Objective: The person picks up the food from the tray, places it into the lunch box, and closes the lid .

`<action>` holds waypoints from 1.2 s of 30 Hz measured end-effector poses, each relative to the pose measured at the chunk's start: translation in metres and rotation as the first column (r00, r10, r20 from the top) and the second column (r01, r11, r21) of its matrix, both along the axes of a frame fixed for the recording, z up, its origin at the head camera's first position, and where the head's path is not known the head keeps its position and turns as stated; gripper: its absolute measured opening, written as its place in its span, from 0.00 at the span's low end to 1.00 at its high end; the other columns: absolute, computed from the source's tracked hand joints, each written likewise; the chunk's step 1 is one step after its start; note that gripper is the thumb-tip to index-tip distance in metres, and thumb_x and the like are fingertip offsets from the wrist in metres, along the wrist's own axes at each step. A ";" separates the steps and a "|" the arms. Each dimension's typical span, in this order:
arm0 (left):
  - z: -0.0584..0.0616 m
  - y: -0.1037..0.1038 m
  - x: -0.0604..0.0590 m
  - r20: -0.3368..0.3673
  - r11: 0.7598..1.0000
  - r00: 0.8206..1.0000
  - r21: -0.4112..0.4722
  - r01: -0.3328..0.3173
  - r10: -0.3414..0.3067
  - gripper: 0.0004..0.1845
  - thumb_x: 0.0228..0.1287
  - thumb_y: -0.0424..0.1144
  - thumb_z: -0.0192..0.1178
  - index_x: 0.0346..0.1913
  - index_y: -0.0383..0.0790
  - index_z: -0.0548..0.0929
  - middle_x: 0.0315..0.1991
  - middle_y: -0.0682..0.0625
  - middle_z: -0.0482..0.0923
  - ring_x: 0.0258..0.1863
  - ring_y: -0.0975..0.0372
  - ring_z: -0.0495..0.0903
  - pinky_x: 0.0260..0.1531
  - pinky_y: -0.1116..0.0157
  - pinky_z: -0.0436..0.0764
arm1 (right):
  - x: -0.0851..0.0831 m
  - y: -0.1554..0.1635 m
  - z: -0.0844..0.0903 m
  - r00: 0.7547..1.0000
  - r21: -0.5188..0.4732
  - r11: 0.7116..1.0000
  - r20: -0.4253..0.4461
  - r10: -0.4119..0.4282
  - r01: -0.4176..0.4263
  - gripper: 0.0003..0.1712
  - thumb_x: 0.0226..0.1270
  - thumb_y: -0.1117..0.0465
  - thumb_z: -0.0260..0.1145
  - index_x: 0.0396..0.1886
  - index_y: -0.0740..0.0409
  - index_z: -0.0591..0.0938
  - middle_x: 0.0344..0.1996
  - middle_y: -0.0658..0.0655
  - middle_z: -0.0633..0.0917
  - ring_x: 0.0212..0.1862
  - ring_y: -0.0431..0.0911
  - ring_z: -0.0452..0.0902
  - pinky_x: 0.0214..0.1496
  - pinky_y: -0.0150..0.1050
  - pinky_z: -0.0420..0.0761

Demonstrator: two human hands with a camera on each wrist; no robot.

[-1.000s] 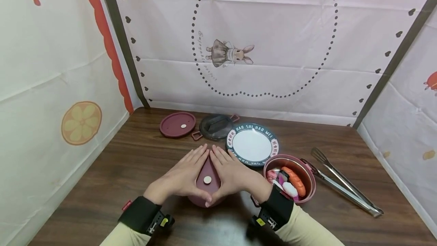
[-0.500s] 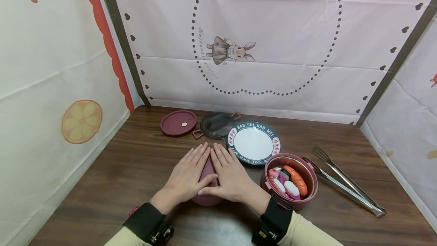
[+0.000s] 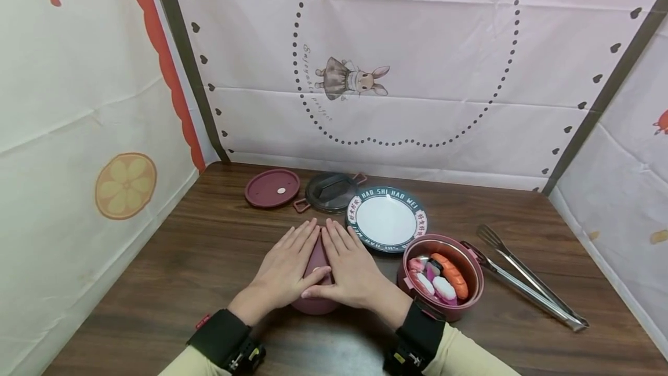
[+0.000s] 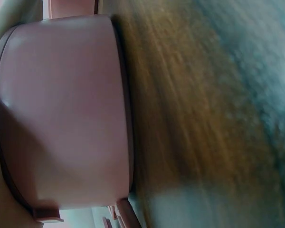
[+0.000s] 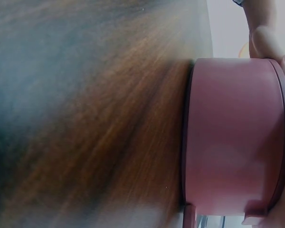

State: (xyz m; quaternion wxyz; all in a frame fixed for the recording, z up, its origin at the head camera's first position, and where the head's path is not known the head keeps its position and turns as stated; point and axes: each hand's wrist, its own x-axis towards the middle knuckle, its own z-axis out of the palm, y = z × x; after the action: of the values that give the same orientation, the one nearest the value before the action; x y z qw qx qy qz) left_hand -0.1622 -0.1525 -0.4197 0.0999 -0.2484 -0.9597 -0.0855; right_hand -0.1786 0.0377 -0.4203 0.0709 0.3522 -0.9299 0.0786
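A round mauve lunch box stands on the table, with its lid on top. My left hand rests flat on the left part of the lid, its fingers straight. On the right part lies my right hand, also with straight fingers. The fingertips nearly meet at the far edge and the thumbs meet over the lid's middle, mostly hiding its white button. Both wrist views show the box's smooth side wall upright on the wood.
Right of the hands stands an open mauve pot with several toy sushi pieces. Metal tongs lie beside it. Behind are a blue-rimmed plate, a dark lid with handles and a mauve lid. Printed cloth walls surround the table.
Both thumbs have moved from the lid's near edge up onto its middle, covering most of the white button. The fingers stay on the lid, and the box stays in place.
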 end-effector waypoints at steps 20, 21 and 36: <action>0.008 -0.002 -0.003 0.108 0.999 0.994 0.049 0.009 -0.014 0.49 0.68 0.68 0.50 0.79 0.35 0.53 0.81 0.42 0.47 0.81 0.51 0.47 0.79 0.50 0.52 | 0.002 0.002 0.005 1.000 0.007 1.000 0.031 0.005 -0.005 0.67 0.58 0.20 0.54 0.79 0.64 0.51 0.80 0.63 0.49 0.82 0.51 0.40 0.83 0.53 0.46; 0.008 -0.004 -0.004 0.114 0.998 0.993 0.064 0.006 -0.014 0.50 0.68 0.68 0.51 0.79 0.36 0.53 0.81 0.42 0.47 0.81 0.51 0.47 0.79 0.50 0.52 | 0.002 0.001 0.005 0.999 0.005 1.000 0.035 0.004 -0.005 0.67 0.58 0.20 0.55 0.79 0.64 0.51 0.80 0.63 0.49 0.82 0.51 0.40 0.83 0.52 0.46; 0.073 -0.057 -0.051 0.057 0.992 0.991 0.028 -0.119 0.117 0.49 0.68 0.64 0.55 0.78 0.33 0.53 0.80 0.38 0.47 0.80 0.46 0.46 0.79 0.49 0.48 | -0.001 0.001 0.003 0.999 0.013 1.000 0.033 -0.018 0.018 0.69 0.54 0.17 0.55 0.80 0.63 0.52 0.81 0.61 0.47 0.82 0.51 0.41 0.83 0.50 0.46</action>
State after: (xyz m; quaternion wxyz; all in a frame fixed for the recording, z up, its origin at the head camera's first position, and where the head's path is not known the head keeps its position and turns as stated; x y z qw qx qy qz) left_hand -0.2136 -0.2094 -0.3470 0.0820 -0.1870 -0.9736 -0.1015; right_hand -0.1793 0.0387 -0.4177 0.0537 0.3429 -0.9346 0.0779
